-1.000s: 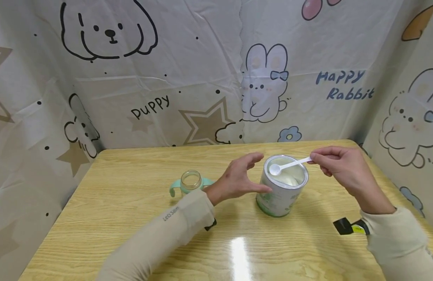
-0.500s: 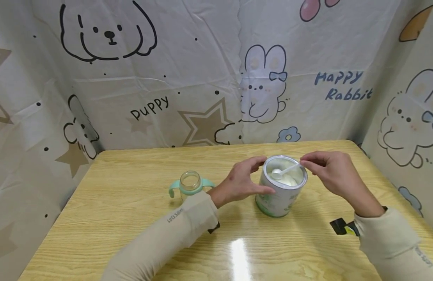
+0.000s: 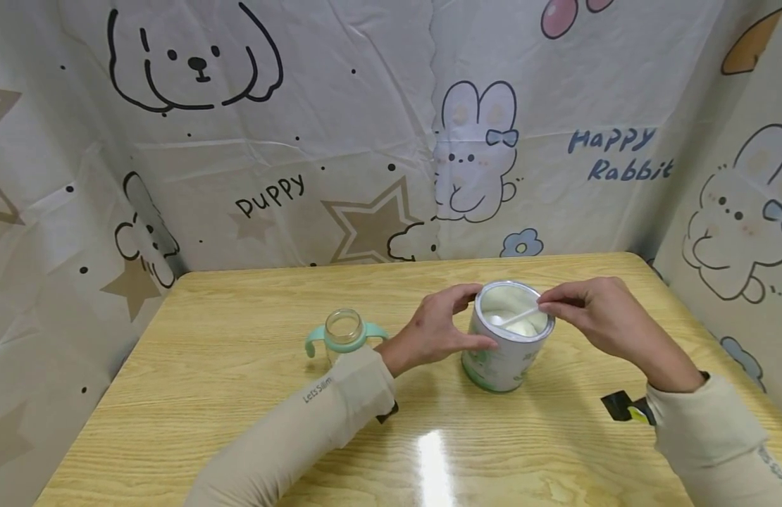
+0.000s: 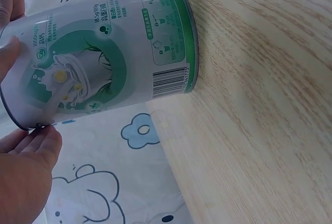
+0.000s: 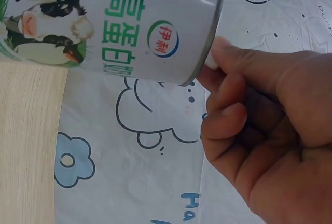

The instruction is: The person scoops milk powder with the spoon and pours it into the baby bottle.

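Note:
A white and green milk powder can (image 3: 500, 362) stands upright on the table with its top open and pale powder inside. My left hand (image 3: 432, 325) holds its left side near the rim, thumb in front and fingers behind. In the left wrist view, thumb and fingers lie on opposite sides of the can (image 4: 129, 53). My right hand (image 3: 597, 310) pinches the handle end of a white measuring scoop (image 3: 518, 317) at the can's right rim. The scoop's bowl is down inside the can, at the powder. The right wrist view hides most of the scoop behind the can (image 5: 176, 11).
A clear baby bottle (image 3: 344, 345) with mint-green handles and no lid stands left of the can, partly covered by my left sleeve (image 3: 315, 415). The wooden table (image 3: 239, 310) meets a printed cloth backdrop (image 3: 365, 127) at the back and sides.
My right hand has moved left and lowered the scoop from above the rim into the can. My left hand has closed in from beside the can to hold it.

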Available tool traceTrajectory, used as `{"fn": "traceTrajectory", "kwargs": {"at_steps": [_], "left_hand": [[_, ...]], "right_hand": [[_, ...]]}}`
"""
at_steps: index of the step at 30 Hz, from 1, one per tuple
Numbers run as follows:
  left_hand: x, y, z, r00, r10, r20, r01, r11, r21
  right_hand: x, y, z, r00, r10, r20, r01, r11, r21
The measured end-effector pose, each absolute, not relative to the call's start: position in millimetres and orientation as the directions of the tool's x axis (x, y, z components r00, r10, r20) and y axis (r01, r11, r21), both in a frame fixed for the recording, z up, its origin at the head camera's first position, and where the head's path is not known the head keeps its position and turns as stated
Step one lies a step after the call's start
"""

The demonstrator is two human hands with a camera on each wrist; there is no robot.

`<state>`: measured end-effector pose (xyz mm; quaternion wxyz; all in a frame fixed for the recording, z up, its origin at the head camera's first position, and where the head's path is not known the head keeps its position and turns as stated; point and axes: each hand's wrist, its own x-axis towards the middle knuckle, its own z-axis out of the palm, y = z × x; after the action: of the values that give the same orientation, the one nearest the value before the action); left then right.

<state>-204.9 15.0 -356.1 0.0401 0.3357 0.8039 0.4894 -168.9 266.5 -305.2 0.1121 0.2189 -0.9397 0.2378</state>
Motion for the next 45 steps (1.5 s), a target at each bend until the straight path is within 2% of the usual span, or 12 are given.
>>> {"fn": "traceTrajectory", "kwargs": {"at_steps": [5,13,21,28,31,45], "left_hand": [[-205,15,-357,-0.777,0.577,0.253,0.488,0.297,0.821],[-205,15,-357,-0.777,0.574,0.257,0.487,0.291,0.823],[-205,15,-357,-0.775,0.575,0.262,0.491,0.287,0.823],[-205,14,-357,-0.776,0.572,0.266,0.497,0.295,0.816],[-205,15,-357,-0.777,0.572,0.262,0.494,0.295,0.818],[-206,16,-358,-0.777,0.571,0.265,0.499,0.303,0.812]], "right_hand": [[-169,267,-304,-0.892,-0.38,0.243,-0.451,0.767,-0.457],[-170,267,-304,-0.938,-0.322,0.129,-0.337,0.755,-0.563],[-174,272,-304,-0.99,-0.141,0.022,-0.122,0.759,-0.64],[-183,286,-308,-1.0,-0.008,-0.024,0.012,0.67,-0.742],[-186,291,-310,-0.999,0.006,-0.035,0.031,0.631,-0.775],[-188,293,-310,-1.0,-0.002,-0.022,0.016,0.618,-0.786]]}}
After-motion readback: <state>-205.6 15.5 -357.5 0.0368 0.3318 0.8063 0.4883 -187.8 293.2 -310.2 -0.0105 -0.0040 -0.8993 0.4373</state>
